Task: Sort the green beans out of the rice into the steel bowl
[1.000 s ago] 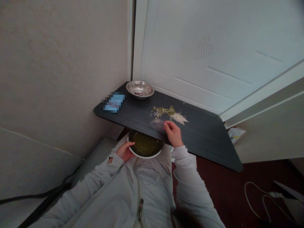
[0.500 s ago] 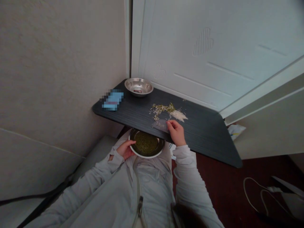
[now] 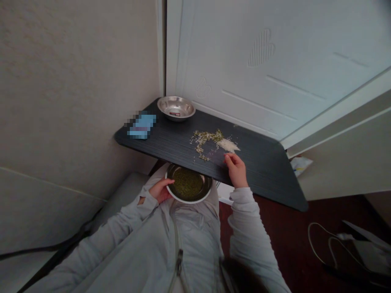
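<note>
My left hand [image 3: 160,190] grips the left rim of a metal bowl [image 3: 187,200], thumb over the edge. Many small green grains, like mung beans [image 3: 187,183], lie inside it, and the table edge hides its far rim. My right hand [image 3: 236,169] pinches a thin, clear plastic piece [image 3: 217,155], barely visible against the dark table [image 3: 265,173]. Just beyond it are a heap of white rice-like grains [image 3: 228,145] and a scattered mix of green and white grains [image 3: 201,142]. A few grains lie by the plastic.
A second metal bowl [image 3: 176,109] with a small dark label inside stands at the table's back left. Beside it lies a blurred blue packet [image 3: 142,126]. A white door panel [image 3: 232,61] borders the back. A white cable [image 3: 311,244] runs over the floor at right.
My right hand has moved right and slightly nearer the white heap with the plastic. Some mixed grains now extend closer to the table's front edge. My left hand keeps hold of the bowl.
</note>
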`<state>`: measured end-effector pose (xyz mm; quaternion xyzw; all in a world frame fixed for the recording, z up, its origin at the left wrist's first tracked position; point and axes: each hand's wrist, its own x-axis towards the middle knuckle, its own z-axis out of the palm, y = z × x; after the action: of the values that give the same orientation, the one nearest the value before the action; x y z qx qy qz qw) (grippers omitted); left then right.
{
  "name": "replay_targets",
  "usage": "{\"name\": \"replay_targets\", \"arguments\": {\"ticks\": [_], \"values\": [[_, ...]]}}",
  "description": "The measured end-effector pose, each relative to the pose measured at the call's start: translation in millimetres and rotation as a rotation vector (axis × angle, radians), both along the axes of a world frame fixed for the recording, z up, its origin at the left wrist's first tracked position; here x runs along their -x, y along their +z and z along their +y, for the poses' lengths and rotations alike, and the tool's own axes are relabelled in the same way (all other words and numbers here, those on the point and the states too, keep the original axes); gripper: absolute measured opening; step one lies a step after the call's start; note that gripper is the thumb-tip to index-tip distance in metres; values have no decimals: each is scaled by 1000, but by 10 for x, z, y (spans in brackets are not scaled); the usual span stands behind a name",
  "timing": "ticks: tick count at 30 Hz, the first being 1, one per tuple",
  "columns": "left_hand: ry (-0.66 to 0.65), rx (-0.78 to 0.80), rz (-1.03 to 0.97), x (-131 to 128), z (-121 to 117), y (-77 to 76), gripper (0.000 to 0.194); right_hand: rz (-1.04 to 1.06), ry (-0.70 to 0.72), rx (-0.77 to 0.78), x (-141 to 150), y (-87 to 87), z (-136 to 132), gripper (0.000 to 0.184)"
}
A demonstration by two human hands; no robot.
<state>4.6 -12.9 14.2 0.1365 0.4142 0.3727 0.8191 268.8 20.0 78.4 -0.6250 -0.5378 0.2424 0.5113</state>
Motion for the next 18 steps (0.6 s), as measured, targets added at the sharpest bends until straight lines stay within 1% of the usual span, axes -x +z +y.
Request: {"name": "replay_targets", "arguments": {"ticks": [3, 7, 13, 18], "values": [[-10, -9, 11, 0, -2, -7, 57, -8, 4, 4, 35, 0, 0, 27], [-13, -13, 7, 9, -1, -12, 55, -24, 62, 17, 39, -3, -7, 25], [-6, -23, 21, -2, -6, 17, 56, 3, 17, -1, 35, 16, -19, 26], [-25, -11, 33, -4, -4, 23, 50, 26, 67, 12, 28, 14, -21, 25]]}}
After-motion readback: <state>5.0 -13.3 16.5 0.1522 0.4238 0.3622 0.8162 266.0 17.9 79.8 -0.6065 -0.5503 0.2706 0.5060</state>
